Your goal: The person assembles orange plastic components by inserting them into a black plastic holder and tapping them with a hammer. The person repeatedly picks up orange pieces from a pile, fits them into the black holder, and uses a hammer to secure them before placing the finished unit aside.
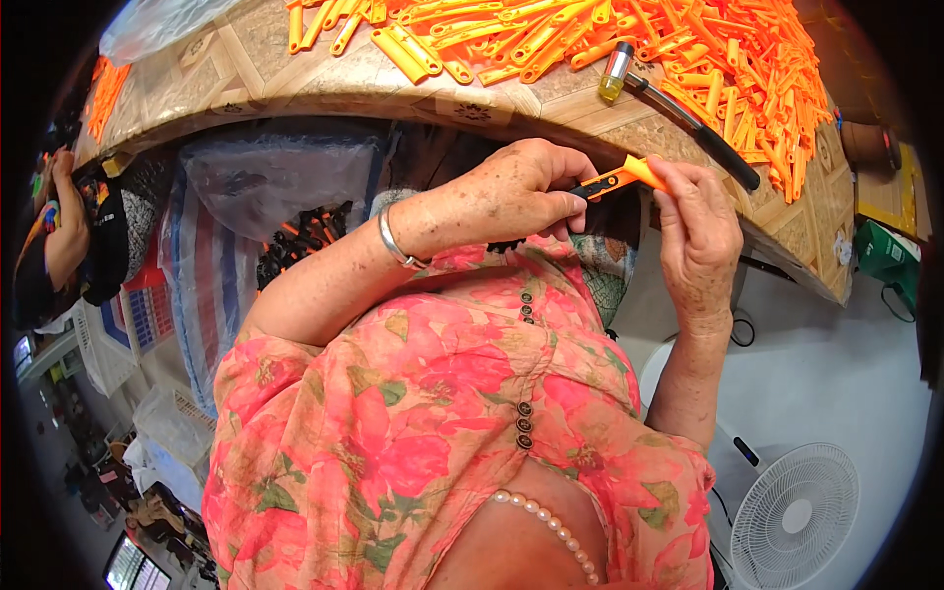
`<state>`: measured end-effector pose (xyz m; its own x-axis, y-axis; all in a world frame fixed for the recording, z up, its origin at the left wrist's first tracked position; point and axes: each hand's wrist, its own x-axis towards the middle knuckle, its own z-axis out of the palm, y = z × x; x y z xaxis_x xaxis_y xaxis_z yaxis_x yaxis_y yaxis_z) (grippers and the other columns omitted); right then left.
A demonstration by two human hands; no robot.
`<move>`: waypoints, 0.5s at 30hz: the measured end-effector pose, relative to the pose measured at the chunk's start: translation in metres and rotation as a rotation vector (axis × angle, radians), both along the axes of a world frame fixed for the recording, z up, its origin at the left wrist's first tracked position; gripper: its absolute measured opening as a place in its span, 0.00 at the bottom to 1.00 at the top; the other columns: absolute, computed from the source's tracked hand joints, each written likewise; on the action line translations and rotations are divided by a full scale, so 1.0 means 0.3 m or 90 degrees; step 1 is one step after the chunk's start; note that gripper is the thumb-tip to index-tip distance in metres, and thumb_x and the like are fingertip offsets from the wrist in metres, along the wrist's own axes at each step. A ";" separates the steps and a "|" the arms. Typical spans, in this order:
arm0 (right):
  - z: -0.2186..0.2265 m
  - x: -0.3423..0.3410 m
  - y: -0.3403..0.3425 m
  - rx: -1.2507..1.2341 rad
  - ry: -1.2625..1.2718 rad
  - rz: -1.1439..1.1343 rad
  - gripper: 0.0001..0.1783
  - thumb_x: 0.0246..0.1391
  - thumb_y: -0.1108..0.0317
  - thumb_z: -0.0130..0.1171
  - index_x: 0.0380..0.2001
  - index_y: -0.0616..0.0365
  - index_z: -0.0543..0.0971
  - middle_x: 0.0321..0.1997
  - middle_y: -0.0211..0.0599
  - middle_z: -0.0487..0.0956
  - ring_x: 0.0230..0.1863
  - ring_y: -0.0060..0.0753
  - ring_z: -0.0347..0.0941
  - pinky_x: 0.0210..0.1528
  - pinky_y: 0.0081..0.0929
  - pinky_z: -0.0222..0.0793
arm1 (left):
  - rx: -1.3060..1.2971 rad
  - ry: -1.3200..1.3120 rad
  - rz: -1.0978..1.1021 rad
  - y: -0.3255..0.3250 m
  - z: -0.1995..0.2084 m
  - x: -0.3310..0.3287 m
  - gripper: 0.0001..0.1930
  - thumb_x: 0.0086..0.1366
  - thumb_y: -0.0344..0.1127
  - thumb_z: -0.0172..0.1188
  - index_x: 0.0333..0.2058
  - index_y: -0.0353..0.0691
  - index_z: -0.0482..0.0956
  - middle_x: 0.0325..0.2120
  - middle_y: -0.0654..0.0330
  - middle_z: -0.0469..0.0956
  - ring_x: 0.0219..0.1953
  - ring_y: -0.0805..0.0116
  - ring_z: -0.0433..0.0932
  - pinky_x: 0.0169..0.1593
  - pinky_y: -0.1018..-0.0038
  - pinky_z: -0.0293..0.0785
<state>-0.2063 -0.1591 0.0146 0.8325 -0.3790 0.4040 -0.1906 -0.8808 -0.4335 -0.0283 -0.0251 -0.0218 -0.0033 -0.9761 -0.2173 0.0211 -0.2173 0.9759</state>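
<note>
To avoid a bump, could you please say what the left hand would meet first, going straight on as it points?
Past the orange-and-black piece it holds, the left hand would probably meet the right hand first, though depth is unclear.

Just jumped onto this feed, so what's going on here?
Someone is working with both hands just in front of the table. The left hand grips the black end of an orange-and-black piece; the right hand pinches its orange end. A hammer lies untouched beside heaped orange pieces.
</note>
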 end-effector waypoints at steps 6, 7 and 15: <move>0.019 0.000 0.003 -0.059 0.047 0.103 0.13 0.47 0.74 0.63 0.39 0.54 0.81 0.37 0.34 0.77 0.41 0.40 0.73 0.45 0.35 0.66 | 0.080 -0.010 -0.058 0.002 0.051 0.010 0.08 0.67 0.27 0.53 0.42 0.33 0.76 0.25 0.67 0.78 0.26 0.82 0.74 0.30 0.82 0.72; 0.015 -0.002 0.000 -0.056 0.050 0.103 0.13 0.47 0.74 0.63 0.39 0.54 0.81 0.37 0.34 0.77 0.41 0.40 0.72 0.44 0.35 0.66 | 0.081 0.002 -0.063 0.003 0.052 0.009 0.08 0.67 0.27 0.54 0.42 0.33 0.76 0.25 0.67 0.78 0.25 0.82 0.74 0.30 0.81 0.72; -0.017 -0.012 0.009 -0.017 0.046 0.119 0.15 0.46 0.75 0.65 0.40 0.54 0.82 0.36 0.34 0.75 0.40 0.40 0.71 0.42 0.34 0.68 | 0.056 -0.071 -0.086 0.005 0.041 0.006 0.07 0.66 0.27 0.54 0.41 0.32 0.76 0.24 0.66 0.78 0.24 0.80 0.74 0.30 0.80 0.74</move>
<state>-0.2097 -0.1563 0.0097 0.9146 -0.2047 0.3488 -0.0516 -0.9144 -0.4015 -0.0265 -0.0238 -0.0095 -0.1040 -0.9456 -0.3083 -0.1204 -0.2957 0.9477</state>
